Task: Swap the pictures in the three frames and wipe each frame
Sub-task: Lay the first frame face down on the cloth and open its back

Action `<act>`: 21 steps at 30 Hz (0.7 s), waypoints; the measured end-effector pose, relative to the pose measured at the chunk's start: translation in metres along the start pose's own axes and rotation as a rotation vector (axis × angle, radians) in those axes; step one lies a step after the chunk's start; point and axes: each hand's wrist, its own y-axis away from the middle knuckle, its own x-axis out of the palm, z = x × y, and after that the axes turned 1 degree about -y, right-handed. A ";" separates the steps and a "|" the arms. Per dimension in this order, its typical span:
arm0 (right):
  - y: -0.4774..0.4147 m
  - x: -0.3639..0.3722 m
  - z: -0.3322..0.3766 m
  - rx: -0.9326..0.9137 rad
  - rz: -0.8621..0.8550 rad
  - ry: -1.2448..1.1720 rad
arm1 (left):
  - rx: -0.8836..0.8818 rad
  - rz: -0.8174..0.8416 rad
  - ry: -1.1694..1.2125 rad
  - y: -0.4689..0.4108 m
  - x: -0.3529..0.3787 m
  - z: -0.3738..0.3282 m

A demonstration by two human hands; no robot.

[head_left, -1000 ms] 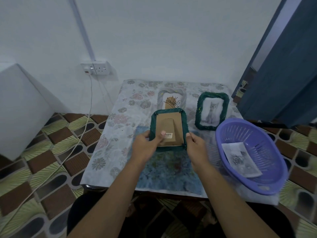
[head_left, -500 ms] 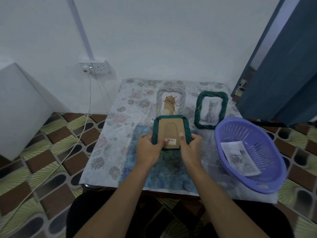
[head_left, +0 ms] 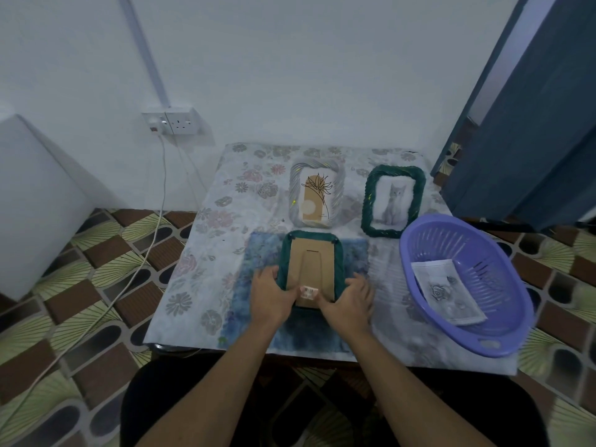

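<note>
Green braided trim edges the face-down frame [head_left: 310, 266], which lies cardboard back up on a blue cloth [head_left: 259, 253] on the counter [head_left: 206, 253]. The left hand [head_left: 271, 298] and the right hand [head_left: 350, 301] grip its near corners, thumbs on the backing. Behind it lie a silver frame [head_left: 316, 198] and a cat frame [head_left: 393, 201]. To its right a purple basket [head_left: 503, 285] holds a picture [head_left: 448, 291].

Both bare forearms are extending forward from the bottom of the view and angling in toward each other. The left hand [head_left: 270, 295] is gripping the near left edge of the green frame [head_left: 311, 262], with its thumb lying across the back. The right hand [head_left: 350, 301] is gripping the near right corner, fingers spreading along the side and thumb pressing in close beside the left thumb.
</note>
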 end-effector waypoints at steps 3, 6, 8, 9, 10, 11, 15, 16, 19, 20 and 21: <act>0.002 0.005 -0.007 0.024 0.086 0.082 | -0.019 0.021 -0.019 0.004 0.002 0.011; 0.003 0.009 -0.014 0.042 0.132 0.156 | -0.053 0.059 -0.054 0.007 0.003 0.021; 0.003 0.010 -0.018 0.040 0.151 0.192 | -0.065 0.081 -0.074 0.007 0.004 0.030; 0.002 0.010 -0.018 0.039 0.153 0.200 | -0.068 0.089 -0.092 0.007 0.005 0.034; 0.002 0.010 -0.018 0.042 0.151 0.208 | -0.067 0.099 -0.113 0.006 0.005 0.037; 0.001 0.009 -0.017 0.045 0.146 0.218 | -0.058 0.107 -0.136 0.005 0.004 0.038; -0.004 0.005 -0.014 -0.037 0.144 0.277 | -0.014 0.140 -0.269 -0.001 0.001 0.037; -0.006 0.004 -0.015 -0.086 0.162 0.315 | -0.005 0.148 -0.297 -0.002 -0.001 0.036; -0.013 0.005 -0.020 -0.261 0.201 0.440 | 0.032 0.169 -0.374 -0.002 -0.005 0.032; -0.015 0.006 -0.022 -0.311 0.206 0.467 | 0.050 0.175 -0.401 0.000 -0.006 0.030; -0.017 0.008 -0.024 -0.349 0.214 0.491 | 0.071 0.181 -0.434 0.001 -0.008 0.029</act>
